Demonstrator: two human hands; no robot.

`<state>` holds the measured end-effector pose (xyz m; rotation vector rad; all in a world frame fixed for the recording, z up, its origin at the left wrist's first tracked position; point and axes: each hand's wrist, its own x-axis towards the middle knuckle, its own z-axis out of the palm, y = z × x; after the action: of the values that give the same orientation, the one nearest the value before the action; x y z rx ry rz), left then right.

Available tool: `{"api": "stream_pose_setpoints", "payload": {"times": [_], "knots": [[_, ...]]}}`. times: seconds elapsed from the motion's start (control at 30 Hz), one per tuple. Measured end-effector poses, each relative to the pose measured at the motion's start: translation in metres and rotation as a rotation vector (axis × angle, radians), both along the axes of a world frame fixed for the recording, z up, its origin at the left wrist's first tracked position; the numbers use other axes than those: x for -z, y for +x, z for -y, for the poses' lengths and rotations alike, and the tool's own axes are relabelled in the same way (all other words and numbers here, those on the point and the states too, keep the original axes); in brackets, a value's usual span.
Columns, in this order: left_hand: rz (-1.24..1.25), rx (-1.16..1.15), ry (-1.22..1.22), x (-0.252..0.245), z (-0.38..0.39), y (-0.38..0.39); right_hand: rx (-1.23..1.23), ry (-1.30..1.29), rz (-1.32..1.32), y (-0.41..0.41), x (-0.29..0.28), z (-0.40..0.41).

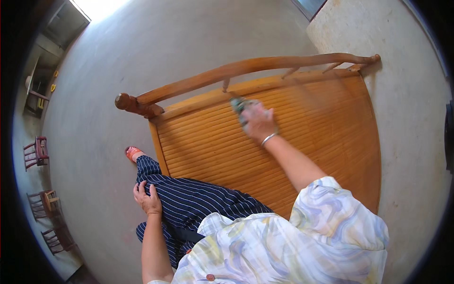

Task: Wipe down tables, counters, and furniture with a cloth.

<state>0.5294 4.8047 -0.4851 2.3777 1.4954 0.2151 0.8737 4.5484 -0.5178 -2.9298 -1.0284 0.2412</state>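
Observation:
My right hand (258, 122) holds a greenish-grey cloth (238, 106) against the slatted surface of a wooden bed or bench (220, 142), close to its raised rail. Hand and cloth are blurred. The curved wooden top rail (220, 72) stands on turned spindles along the far edge, with a rounded post end at the left. My left hand (147, 201) rests on my leg in striped trousers (198, 195), fingers spread, holding nothing. The trousered leg lies along the near left edge of the slats.
Grey floor (95, 124) surrounds the furniture. A dark red wooden chair (37, 152) and several more chairs stand by the left wall. The right end of the furniture is near a pale wall or floor surface (408, 124). A red sandal (133, 153) is on my foot.

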Motion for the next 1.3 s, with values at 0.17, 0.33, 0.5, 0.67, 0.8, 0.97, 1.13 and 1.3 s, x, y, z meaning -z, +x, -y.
{"api": "stream_pose_setpoints", "payload": {"times": [0.17,0.33,0.5,0.67,0.8,0.97,1.13,1.3], "knots": [[0.016,0.023,-0.039,0.002,0.001,0.008,0.544,-0.114,-0.017,0.137,0.074,0.168],[-0.019,-0.023,0.014,-0.004,0.001,-0.004,1.021,-0.234,-0.278,0.113,0.065,0.279],[-0.01,-0.001,-0.014,-0.002,0.0,0.002,1.345,-0.144,-0.198,0.048,0.051,0.322],[0.007,0.01,0.005,0.001,-0.001,-0.001,0.908,-0.172,0.245,0.021,0.035,0.21],[0.032,0.016,0.005,0.003,-0.001,-0.004,0.305,0.05,0.463,0.012,0.056,0.091],[0.075,0.007,0.007,0.004,0.002,-0.008,-0.197,0.314,-0.008,-0.079,0.018,-0.065],[0.111,0.016,0.012,0.002,0.004,-0.006,-0.582,0.514,-0.012,-0.157,0.035,-0.072],[0.14,0.001,0.006,0.005,0.003,-0.008,-0.585,0.402,0.019,-0.103,0.026,0.019]]}}
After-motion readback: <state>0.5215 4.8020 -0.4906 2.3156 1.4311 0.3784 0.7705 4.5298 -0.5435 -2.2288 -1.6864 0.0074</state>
